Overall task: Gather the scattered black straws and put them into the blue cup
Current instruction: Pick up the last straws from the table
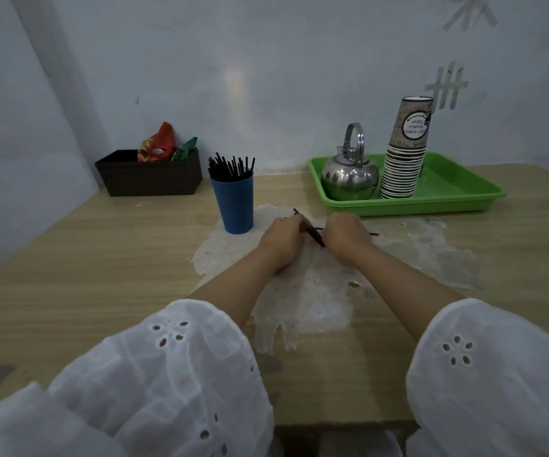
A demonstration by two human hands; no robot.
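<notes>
The task looks mostly done. The blue cup stands upright on the tabletop, left of the frame's centre, and a thick cluster of black straws already sticks up out of its mouth. What is left seems to be a last few pieces in the middle of the frame, on the pale worn patch of the tabletop.

The left hand sits just right of the cup's base, apart from it, with its fingers curled round a small bundle of dark straws. The bundle slants from above the knuckles down towards the lower right, and its lower end reaches the edge of the right hand. The right hand lies knuckles-up beside the left, close to the front rim of the green tray. Its fingers are tucked underneath and hidden, so I cannot tell whether it grips anything. One loose straw shows as a thin dark line on the tabletop just right of this hand, and it seems to run under the hand.

By my reading, that straw has to join the bundle, and then the bundle goes into the cup, which is near, up and to the left of both hands.
</notes>
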